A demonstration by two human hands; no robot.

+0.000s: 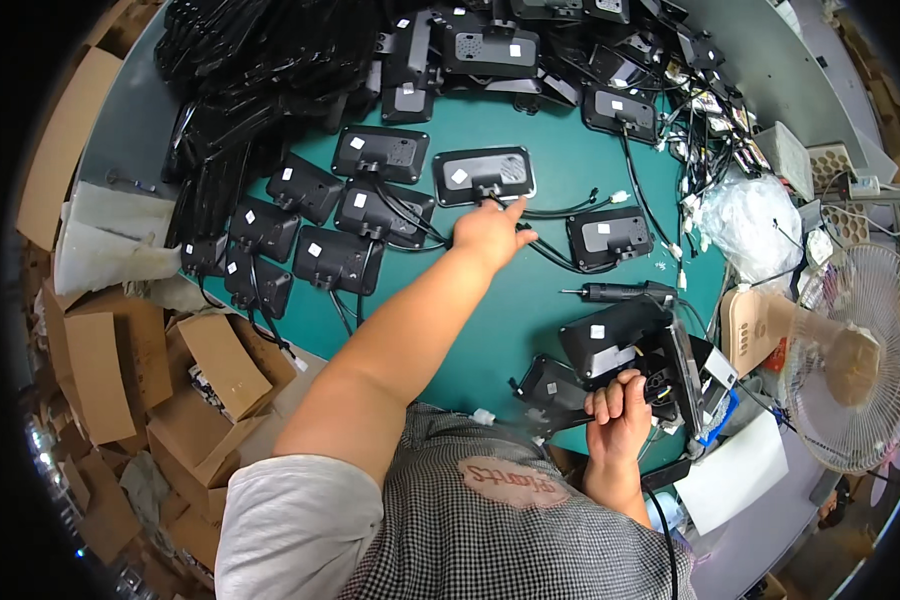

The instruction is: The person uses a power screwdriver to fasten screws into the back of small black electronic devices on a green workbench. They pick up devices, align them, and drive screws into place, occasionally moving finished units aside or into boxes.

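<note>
My left hand (488,238) reaches to the lower edge of a black rectangular housing (470,180) with a speaker grille and white label. Its fingers are spread and touch the cable joint there. My right hand (618,408) is closed around a black cable, low on the right. Beside that hand stands an upright black panel (682,375), partly hidden, its inner side showing. A wider black housing (610,335) lies just behind, and a smaller one (550,385) is to the left of the hand. A black electric screwdriver (625,292) rests farther back.
Several similar housings (338,262) with trailing cables lie on the green mat (490,320) at left. Black plastic bags (260,60) are heaped at back left. A plastic bag (755,225) and fan (855,355) stand right. Cardboard boxes (210,400) sit below left.
</note>
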